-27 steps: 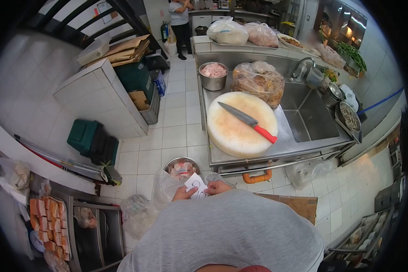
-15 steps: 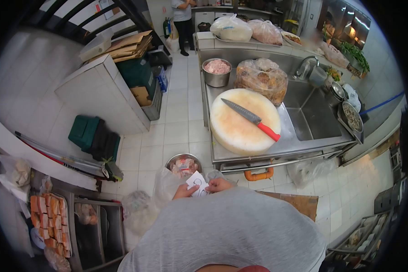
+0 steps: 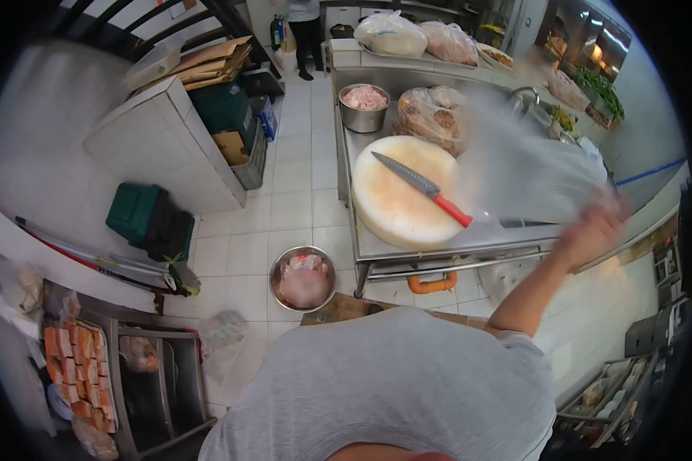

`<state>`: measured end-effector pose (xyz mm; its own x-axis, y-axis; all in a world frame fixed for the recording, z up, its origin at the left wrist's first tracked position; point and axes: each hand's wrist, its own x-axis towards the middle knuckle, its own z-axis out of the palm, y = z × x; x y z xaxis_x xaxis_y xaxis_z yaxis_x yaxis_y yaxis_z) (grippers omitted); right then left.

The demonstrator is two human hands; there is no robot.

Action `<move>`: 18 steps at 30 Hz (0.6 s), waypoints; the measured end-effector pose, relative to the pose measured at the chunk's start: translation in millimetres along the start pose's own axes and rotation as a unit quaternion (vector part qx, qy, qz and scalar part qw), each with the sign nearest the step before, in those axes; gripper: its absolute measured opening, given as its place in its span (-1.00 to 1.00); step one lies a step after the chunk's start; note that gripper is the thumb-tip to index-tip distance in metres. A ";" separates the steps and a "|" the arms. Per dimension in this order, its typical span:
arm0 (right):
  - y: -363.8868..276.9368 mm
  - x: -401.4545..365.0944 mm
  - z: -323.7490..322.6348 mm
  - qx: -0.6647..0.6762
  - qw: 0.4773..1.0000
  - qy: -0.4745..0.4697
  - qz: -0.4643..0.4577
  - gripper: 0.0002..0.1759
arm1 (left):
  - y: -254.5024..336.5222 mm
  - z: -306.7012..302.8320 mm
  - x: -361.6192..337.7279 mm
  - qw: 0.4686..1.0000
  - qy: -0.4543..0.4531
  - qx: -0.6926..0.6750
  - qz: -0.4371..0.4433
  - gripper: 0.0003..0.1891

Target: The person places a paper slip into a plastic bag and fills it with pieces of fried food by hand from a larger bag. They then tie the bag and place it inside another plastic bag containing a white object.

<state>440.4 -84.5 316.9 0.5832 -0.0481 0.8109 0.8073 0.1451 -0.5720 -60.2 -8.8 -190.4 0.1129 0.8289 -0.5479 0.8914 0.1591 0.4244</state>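
Note:
My right hand (image 3: 596,230) is stretched out far to the right, blurred by motion. A clear plastic bag (image 3: 538,165), smeared in the air over the sink, trails from its fingers, which look closed on it. My left hand is out of view. Below, on the floor, a steel bowl (image 3: 331,296) holds pale pink raw meat (image 3: 303,283). A knife with a red handle (image 3: 423,187) lies across the thick round cutting board (image 3: 384,219) on the steel counter.
On the counter stand a steel pot (image 3: 364,119) of ground meat and a bag of browned food (image 3: 423,119). Cardboard (image 3: 338,309) lies by the counter's foot. Shelves (image 3: 142,392) and a tray of meat chunks (image 3: 81,369) are at lower left. A person (image 3: 305,38) stands at the back.
Both hands held a white card with writing over the bowl; the card is now out of sight. My right hand has swung far right with a plastic bag, and the bowl is uncovered.

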 end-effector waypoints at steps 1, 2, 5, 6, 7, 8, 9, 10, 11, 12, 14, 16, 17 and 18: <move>-16.4 32.0 -19.4 0.040 0.990 0.113 -0.081 -0.75 | 0.8 -0.1 -0.4 1.000 0.002 -0.004 -0.007 -0.55; -40.7 56.8 -36.1 0.086 0.957 0.217 -0.173 -0.72 | -2.2 0.6 1.1 1.000 0.007 -0.009 -0.011 -0.55; -113.8 94.0 -53.2 0.161 0.791 0.409 -0.425 -0.60 | -20.5 4.4 -7.0 0.999 0.007 -0.007 -0.040 -0.56; -115.3 103.9 -47.5 0.136 0.788 0.420 -0.429 -0.65 | -26.1 4.7 -10.8 0.999 0.008 -0.008 -0.047 -0.56; -112.7 110.7 -43.0 0.108 0.784 0.433 -0.432 -0.70 | -32.7 3.6 -13.5 0.998 0.009 -0.007 -0.054 -0.56; -110.2 117.7 -38.4 0.081 0.778 0.446 -0.435 -0.73 | -39.0 3.0 -16.6 0.998 0.012 -0.007 -0.060 -0.56; -100.9 119.0 -23.0 0.055 0.805 0.406 -0.429 -0.74 | -44.0 3.1 -19.4 0.998 0.013 -0.005 -0.065 -0.56; -81.5 107.8 4.0 0.021 0.855 0.319 -0.409 -0.74 | -48.7 3.4 -22.7 0.998 0.013 -0.005 -0.069 -0.56; -60.1 90.9 38.0 -0.024 0.906 0.194 -0.375 -0.74 | -54.3 3.6 -26.7 0.997 0.011 -0.004 -0.074 -0.56; -34.4 64.0 78.4 -0.070 0.942 0.026 -0.328 -0.75 | -58.6 4.9 -29.9 0.997 0.010 -0.003 -0.078 -0.56; 33.6 -10.6 153.4 -0.199 0.865 -0.424 -0.182 -0.75 | -70.3 5.4 -35.3 0.996 0.008 -0.001 -0.086 -0.57; 71.8 -96.4 166.0 -0.288 0.654 -0.692 -0.101 -0.75 | -74.8 4.6 -36.3 0.996 0.014 -0.005 -0.089 -0.57; 76.8 -122.8 161.8 -0.280 0.627 -0.721 -0.094 -0.75 | -71.8 4.6 -34.2 0.996 0.016 -0.011 -0.089 -0.57; 80.8 -143.6 155.7 -0.275 0.611 -0.737 -0.090 -0.75 | -69.7 6.0 -34.1 0.996 0.015 -0.017 -0.090 -0.57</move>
<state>407.9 88.0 173.5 0.0927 0.9865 -0.1351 0.9909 -0.1047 -0.0847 -123.6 -51.4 -205.7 -0.0607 0.8011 -0.5955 0.8810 0.3234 0.3453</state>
